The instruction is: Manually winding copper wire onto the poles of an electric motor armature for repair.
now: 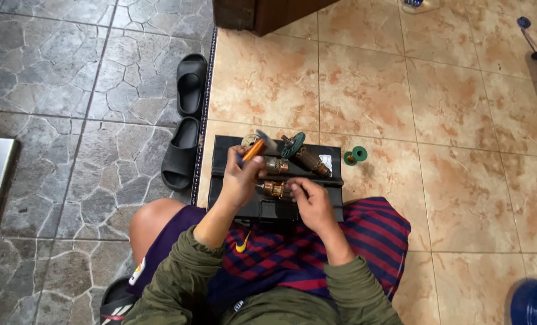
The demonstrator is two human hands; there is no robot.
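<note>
Hands work over a black case (220,180) on the tiled floor: the left hand (239,180) grips an orange-handled brush (253,149), raised; the right hand (310,201) pinches a copper-wound motor part (274,189) lying between both hands. Another motor part (304,157) lies just beyond them, black sandals (184,138) farther left.

Glossy beige tile floor (401,90) meets grey stone paving (58,90), with dark wooden furniture (262,13) at top.

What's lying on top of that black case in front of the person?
On the black case lie two copper-wound motor armatures and a small white piece. The right hand holds a third armature over it. The hands cover part of the lid.
</note>
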